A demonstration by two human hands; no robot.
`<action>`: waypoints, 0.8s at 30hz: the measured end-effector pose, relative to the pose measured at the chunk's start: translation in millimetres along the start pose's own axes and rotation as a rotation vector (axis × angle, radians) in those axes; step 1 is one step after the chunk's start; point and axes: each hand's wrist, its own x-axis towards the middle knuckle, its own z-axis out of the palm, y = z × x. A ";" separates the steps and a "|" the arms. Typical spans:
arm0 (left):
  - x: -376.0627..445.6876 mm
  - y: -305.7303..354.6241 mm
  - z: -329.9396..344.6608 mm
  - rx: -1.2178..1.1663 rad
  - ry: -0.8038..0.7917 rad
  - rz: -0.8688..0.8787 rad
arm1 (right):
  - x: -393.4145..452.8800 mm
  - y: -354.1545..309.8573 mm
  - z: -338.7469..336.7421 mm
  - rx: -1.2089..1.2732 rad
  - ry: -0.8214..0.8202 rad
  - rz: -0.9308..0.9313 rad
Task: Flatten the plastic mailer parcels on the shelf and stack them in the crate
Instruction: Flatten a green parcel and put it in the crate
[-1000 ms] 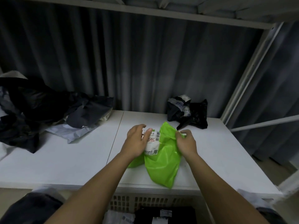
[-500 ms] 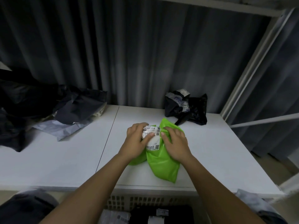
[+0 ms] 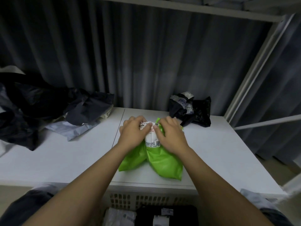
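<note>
Near the front edge of the white shelf (image 3: 48, 160), just right of its middle seam, your left hand (image 3: 132, 132) and right hand (image 3: 169, 136) both sit on the far end of the green mailer parcel (image 3: 164, 162), fingers curled over the white shipping label (image 3: 151, 137) and gripping the bunched plastic there. Its near end fans out puffy toward you, so by the look of it this one is only partly flattened.

Behind your right hand, toward the back edge, a crumpled black mailer (image 3: 195, 111) waits untouched. Along the left side a heap of dark and grey mailers (image 3: 53, 111) is still unsorted.

Below the front edge, the white slotted crate (image 3: 146, 199) already holds at least a grey parcel (image 3: 118, 217) and a black parcel (image 3: 167, 216) lying flat. You've made a start, but most of the work looks to be ahead.
</note>
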 end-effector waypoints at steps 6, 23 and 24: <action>-6.0 -14.6 7.1 0.080 -0.047 -0.017 | -19.2 -1.0 24.9 0.035 -0.128 0.046; -29.4 -64.2 52.4 0.252 -0.088 0.232 | -66.1 11.5 73.5 -0.145 -0.378 0.157; -30.0 -63.6 53.7 0.263 -0.104 0.243 | -68.5 13.5 76.1 -0.149 -0.377 0.164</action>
